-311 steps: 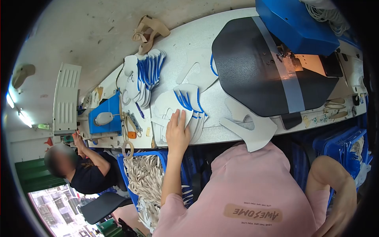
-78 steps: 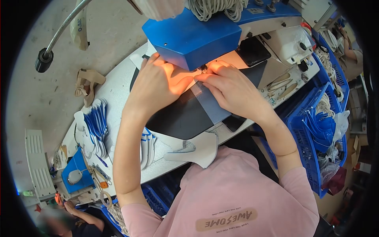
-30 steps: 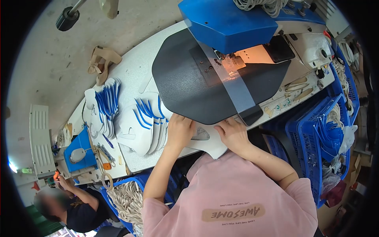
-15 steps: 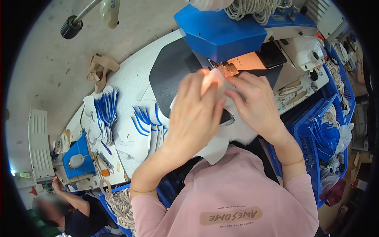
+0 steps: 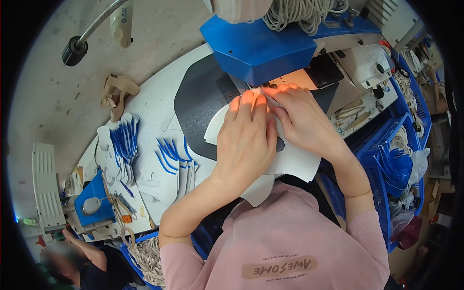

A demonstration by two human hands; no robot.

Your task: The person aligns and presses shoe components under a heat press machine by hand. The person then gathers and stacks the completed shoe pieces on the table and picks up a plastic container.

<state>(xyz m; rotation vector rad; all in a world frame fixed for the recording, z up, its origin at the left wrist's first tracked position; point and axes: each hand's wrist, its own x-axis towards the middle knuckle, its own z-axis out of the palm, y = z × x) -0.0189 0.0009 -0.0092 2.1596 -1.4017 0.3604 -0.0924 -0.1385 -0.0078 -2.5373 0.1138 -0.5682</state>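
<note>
My left fingers [image 5: 246, 107] lie flat on white piece [image 5: 295, 162], likely steadying it by blue machine head [image 5: 258, 50]; right fingers [image 5: 282, 98]: can't tell grip.

The person's bare left hand [image 5: 245, 137] is lying palm down with fingers [image 5: 246, 105] pointing forward and thumb apart, while the bare right hand [image 5: 303, 118] is slanting inward just beside it, both pink-sleeved arms [image 5: 205, 200] bending at the elbows.

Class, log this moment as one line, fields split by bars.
left hand: flat on white piece | right hand: on same piece | beneath: black mat | ahead: blue machine head | leftward: blue-edged pieces
</note>
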